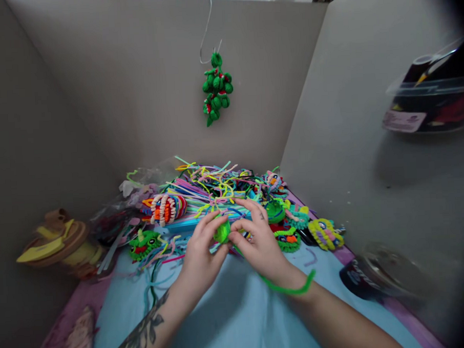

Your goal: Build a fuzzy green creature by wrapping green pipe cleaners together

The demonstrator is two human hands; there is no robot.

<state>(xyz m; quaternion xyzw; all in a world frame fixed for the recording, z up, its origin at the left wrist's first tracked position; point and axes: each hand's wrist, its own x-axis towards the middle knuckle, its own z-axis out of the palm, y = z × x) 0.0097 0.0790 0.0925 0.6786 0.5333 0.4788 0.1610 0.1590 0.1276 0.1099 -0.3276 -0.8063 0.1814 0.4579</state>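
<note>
Both my hands meet over the light blue table top (238,307). My left hand (201,257) and my right hand (258,239) pinch a small bright green coil of pipe cleaner (221,231) between their fingertips. The loose tail of the green pipe cleaner (294,289) runs under my right wrist and curls up on the right. Just behind my hands lies a heap of loose coloured pipe cleaners (213,187).
Finished pipe-cleaner figures lie around the heap: a striped orange one (165,208), a green one (143,244), a yellow one (326,233). A green figure (216,87) hangs on the back panel. Brown tape rolls (58,240) sit left, a dark round container (378,275) right.
</note>
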